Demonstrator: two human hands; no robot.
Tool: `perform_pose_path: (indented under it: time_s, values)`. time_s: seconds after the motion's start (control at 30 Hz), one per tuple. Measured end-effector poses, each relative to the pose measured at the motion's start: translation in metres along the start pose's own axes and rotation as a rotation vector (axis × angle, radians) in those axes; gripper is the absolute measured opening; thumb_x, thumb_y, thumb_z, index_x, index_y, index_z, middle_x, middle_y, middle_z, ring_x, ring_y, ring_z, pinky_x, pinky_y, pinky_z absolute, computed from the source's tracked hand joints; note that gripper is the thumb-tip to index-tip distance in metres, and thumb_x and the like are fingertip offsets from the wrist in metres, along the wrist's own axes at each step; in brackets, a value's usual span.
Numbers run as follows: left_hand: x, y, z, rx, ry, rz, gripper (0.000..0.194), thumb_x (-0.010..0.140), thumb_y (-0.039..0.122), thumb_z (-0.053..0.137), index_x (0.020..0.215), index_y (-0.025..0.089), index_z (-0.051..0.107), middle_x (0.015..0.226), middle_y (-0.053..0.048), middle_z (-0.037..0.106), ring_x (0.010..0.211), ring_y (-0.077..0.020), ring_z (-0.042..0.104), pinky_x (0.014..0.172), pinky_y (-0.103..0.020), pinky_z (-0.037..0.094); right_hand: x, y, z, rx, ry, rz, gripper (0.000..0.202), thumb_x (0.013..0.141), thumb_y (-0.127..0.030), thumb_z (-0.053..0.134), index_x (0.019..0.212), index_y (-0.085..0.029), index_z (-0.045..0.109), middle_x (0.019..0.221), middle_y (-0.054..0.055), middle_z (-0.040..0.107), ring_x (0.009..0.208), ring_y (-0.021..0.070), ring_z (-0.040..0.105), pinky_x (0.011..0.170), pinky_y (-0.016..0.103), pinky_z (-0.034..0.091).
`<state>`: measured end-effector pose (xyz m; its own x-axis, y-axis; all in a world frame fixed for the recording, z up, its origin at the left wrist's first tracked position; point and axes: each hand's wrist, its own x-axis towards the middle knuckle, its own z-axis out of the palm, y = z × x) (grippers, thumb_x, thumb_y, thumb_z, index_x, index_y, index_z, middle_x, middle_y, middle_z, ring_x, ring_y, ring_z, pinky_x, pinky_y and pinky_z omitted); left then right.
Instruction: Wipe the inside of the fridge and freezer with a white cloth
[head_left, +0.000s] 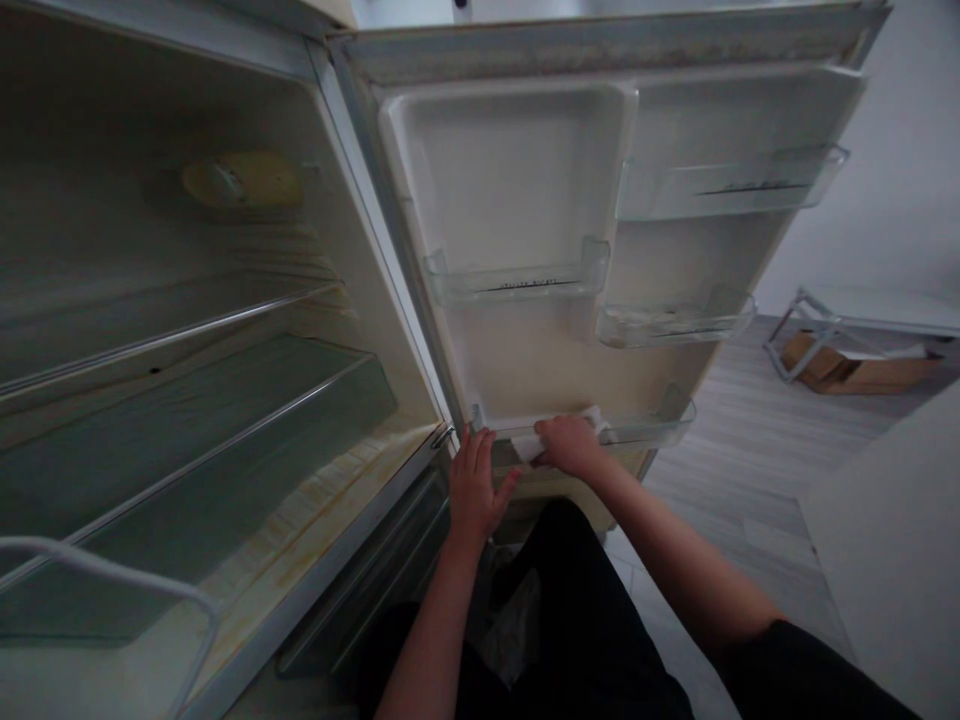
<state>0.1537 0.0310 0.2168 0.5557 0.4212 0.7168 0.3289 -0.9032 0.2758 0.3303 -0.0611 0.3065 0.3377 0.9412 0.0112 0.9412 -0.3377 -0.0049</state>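
The right hand (570,447) clasps a cloth (528,447) at the bottom bin (652,434), and the left hand (476,490), loosely spread, rests at the bin's end.

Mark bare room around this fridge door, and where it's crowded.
Bare floor lies between the door and cardboard box; bare door panel, above the left bin. Crowded: the bottom bin, with left hand, right hand and white wipe.

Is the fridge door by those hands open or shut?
Open. The door stands swung out from the fridge body, its inner racks facing us, and the glass shelves inside show.
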Motion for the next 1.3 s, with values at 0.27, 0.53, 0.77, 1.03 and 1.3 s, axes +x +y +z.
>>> perform_pose_path:
  time_s: [0.27,0.53,0.77,1.03,1.3]
  values:
    - [0.002,0.002,0.001,0.033,0.031,-0.015,0.059,0.1,0.051,0.053,0.146,0.014,0.046,0.147,-0.018,0.056,0.151,-0.0345,0.034,0.119,-0.052,0.036,-0.025,0.089,0.0,-0.098,-0.097,0.12,0.039,0.079,-0.044,0.085,0.107,-0.019,0.076,0.109,0.014,0.075,0.104,0.0341,0.072,0.08,0.036,0.053]
    - [0.003,0.005,0.0,0.051,0.025,-0.022,0.055,0.099,0.047,0.056,0.143,0.015,0.047,0.146,-0.018,0.056,0.15,-0.0355,0.035,0.117,-0.053,0.038,-0.061,0.183,0.024,-0.096,0.176,0.018,0.032,0.087,-0.05,0.07,0.091,-0.019,0.071,0.093,0.01,0.075,0.089,0.0265,0.07,0.07,0.03,0.042]
    - [0.003,0.007,0.003,0.022,0.032,-0.034,0.056,0.1,0.048,0.055,0.144,0.015,0.047,0.147,-0.018,0.055,0.151,-0.0352,0.034,0.119,-0.053,0.037,-0.046,0.18,0.081,0.065,0.866,0.268,0.058,0.1,-0.044,0.023,0.079,-0.016,0.069,0.083,0.017,0.07,0.087,0.0272,0.062,0.091,0.04,0.043]
    - [0.002,0.007,0.01,-0.007,0.053,-0.048,0.058,0.099,0.047,0.057,0.145,0.014,0.045,0.147,-0.02,0.053,0.154,-0.0349,0.029,0.121,-0.054,0.035,-0.039,0.121,0.133,0.273,0.922,0.302,0.057,0.091,-0.038,0.033,0.128,-0.015,0.069,0.142,0.015,0.058,0.148,0.0296,0.036,0.125,0.054,0.016]
    - [0.003,0.006,0.006,0.018,0.031,-0.012,0.058,0.099,0.047,0.056,0.145,0.014,0.045,0.148,-0.019,0.053,0.152,-0.0355,0.031,0.119,-0.053,0.037,-0.044,0.06,0.163,0.606,1.065,0.508,0.075,0.103,-0.046,0.013,0.162,-0.002,0.023,0.169,0.02,0.01,0.16,0.027,0.001,0.127,0.053,0.016]
